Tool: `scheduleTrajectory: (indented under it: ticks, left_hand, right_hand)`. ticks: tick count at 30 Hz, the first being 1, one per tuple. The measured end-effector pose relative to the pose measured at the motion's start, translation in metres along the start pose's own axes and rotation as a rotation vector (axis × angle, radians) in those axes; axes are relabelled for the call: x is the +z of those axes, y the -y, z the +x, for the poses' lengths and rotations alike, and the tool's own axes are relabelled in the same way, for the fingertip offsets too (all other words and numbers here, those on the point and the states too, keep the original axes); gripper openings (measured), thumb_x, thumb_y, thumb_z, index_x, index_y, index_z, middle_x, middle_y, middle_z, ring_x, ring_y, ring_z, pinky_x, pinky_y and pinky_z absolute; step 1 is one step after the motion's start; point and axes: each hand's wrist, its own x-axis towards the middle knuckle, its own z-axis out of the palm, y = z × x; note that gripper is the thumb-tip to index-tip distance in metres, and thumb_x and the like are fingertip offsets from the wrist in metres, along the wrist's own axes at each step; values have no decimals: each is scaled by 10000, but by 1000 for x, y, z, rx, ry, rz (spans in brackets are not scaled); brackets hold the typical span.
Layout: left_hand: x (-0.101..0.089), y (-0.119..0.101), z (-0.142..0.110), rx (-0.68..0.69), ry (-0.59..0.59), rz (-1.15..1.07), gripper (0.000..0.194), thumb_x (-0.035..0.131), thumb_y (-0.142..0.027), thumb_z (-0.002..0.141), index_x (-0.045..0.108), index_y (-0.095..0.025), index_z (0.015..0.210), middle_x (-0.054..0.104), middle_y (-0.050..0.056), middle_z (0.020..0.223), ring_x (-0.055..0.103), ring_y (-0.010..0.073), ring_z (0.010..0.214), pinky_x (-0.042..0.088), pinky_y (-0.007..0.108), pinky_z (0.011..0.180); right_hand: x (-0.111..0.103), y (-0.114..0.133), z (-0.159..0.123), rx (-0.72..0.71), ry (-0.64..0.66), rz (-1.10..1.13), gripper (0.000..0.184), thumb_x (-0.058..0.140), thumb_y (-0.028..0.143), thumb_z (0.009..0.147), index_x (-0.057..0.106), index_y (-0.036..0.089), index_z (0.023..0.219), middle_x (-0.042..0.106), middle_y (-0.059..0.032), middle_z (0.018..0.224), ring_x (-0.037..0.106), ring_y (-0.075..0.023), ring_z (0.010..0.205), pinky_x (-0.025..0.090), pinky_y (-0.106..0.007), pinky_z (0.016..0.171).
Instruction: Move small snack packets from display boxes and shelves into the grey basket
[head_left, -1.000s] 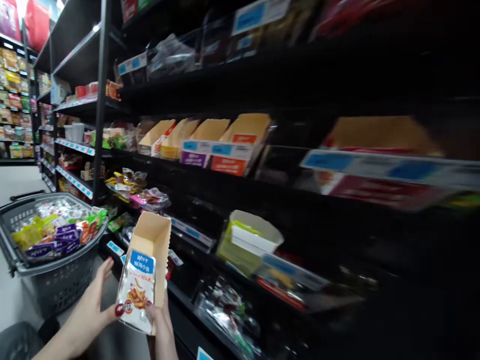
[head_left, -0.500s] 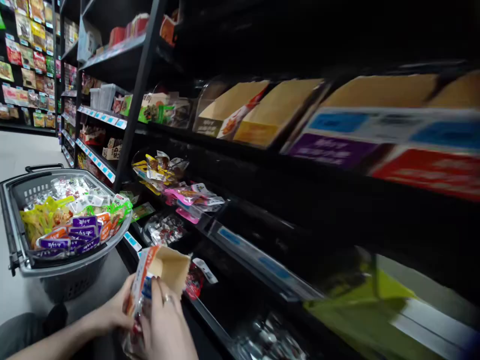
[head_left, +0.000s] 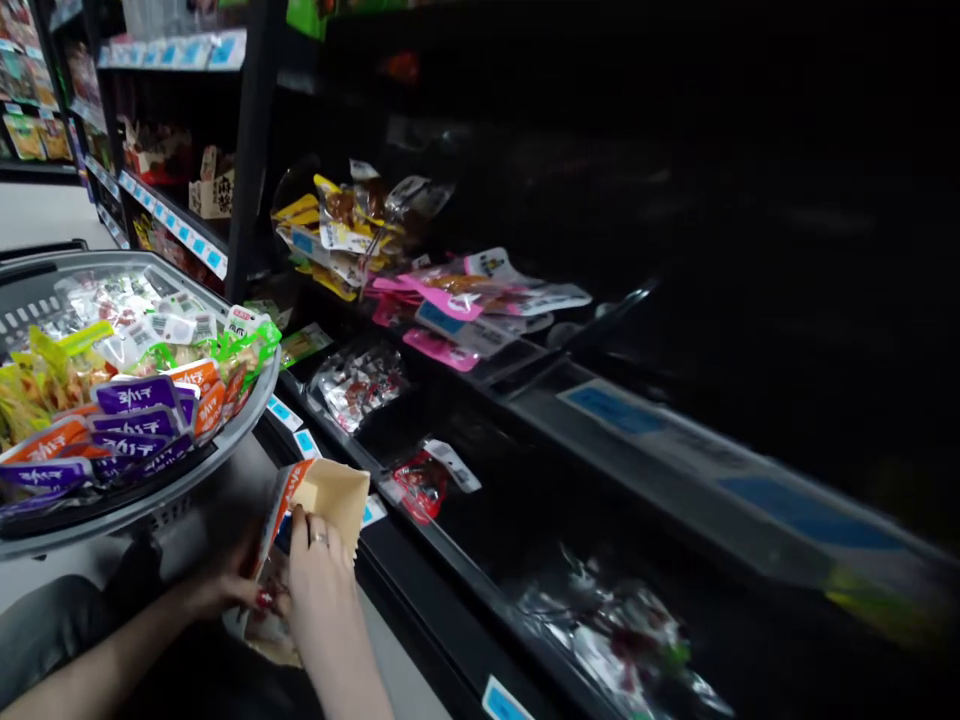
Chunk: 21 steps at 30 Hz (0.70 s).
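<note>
I hold an open cardboard snack display box (head_left: 330, 497) low in front of the bottom shelf. My right hand (head_left: 319, 585), a ring on one finger, lies over the box's front with fingers curled on it. My left hand (head_left: 232, 592) grips the box's lower left side; red nails show. The box's inside is plain brown card and its printed front is mostly hidden by my hands. A grey shopping basket (head_left: 161, 495) heaped with purple, orange, green and yellow snack packets stands just to the left.
Dark shelves run along the right with blue price tags (head_left: 304, 442). Loose snack packets lie on them: pink ones (head_left: 450, 300), yellow ones (head_left: 337, 225), red ones (head_left: 420, 485). The aisle floor (head_left: 45, 215) opens at the far left.
The view has dropped from the upper shelves to the lowest ones. The box came down from upright at chest level, and my right hand moved over its front.
</note>
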Motion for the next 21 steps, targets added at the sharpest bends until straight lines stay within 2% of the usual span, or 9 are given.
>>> scheduleTrajectory:
  ticks: [4, 6, 10, 12, 14, 16, 19, 21]
  left_hand:
    - [-4, -1, 1, 30, 29, -95, 744, 612, -161, 582, 383, -194, 1288, 589, 91, 1125, 564, 267, 980, 435, 378, 817]
    - [-5, -2, 0, -3, 47, -113, 689, 607, -151, 582, 437, -174, 1249, 601, 99, 1112, 549, 286, 1019, 419, 412, 858]
    - [-8, -3, -3, -31, 76, -115, 629, 597, -152, 579, 491, -148, 1199, 623, 92, 1083, 546, 296, 1035, 408, 416, 882]
    - [-9, -1, -4, -19, 75, -101, 625, 597, -157, 584, 489, -147, 1200, 620, 88, 1091, 545, 298, 1039, 406, 414, 885]
    - [-10, 0, -5, -27, 89, -110, 648, 606, -171, 590, 463, -156, 1222, 606, 99, 1117, 545, 298, 1041, 407, 429, 886]
    - [-12, 2, -5, -38, 119, -134, 676, 623, -192, 588, 441, -164, 1238, 596, 116, 1133, 543, 298, 1047, 415, 444, 878]
    - [-11, 4, -7, -43, 127, -125, 636, 629, -223, 600, 471, -173, 1214, 597, 109, 1130, 542, 287, 1054, 421, 429, 878]
    - [-8, 4, -8, -24, 120, -103, 559, 614, -262, 612, 527, -182, 1159, 617, 83, 1092, 560, 278, 1028, 425, 416, 863]
  right_hand:
    - [-21, -16, -6, -119, -31, 384, 284, 530, 85, 706, 573, 157, 977, 587, -97, 971, 536, -246, 914, 417, -372, 813]
    - [-31, -30, -9, -101, -42, 648, 120, 493, 185, 780, 581, 177, 862, 591, -62, 875, 553, -208, 835, 429, -329, 756]
    - [-37, -56, -9, 60, -90, 1191, 181, 589, 334, 737, 583, 166, 804, 601, -35, 792, 560, -187, 764, 437, -300, 706]
    - [-36, -65, -7, 146, -111, 1477, 254, 659, 310, 682, 584, 164, 876, 617, -27, 808, 573, -165, 749, 450, -279, 703]
    - [-33, -69, -7, 169, -108, 1752, 342, 689, 251, 654, 570, 180, 966, 608, -2, 778, 572, -116, 671, 461, -223, 631]
    - [-28, -68, -7, 96, -97, 2031, 318, 658, 202, 683, 563, 197, 986, 544, 45, 679, 502, -42, 508, 411, -136, 471]
    - [-15, -61, -6, -126, -162, 2437, 141, 465, 217, 836, 563, 189, 934, 442, 87, 623, 313, 36, 325, 223, -52, 305]
    - [-5, -57, -4, -281, -221, 2624, 271, 290, 237, 906, 552, 177, 937, 426, 99, 615, 248, 65, 273, 141, -24, 283]
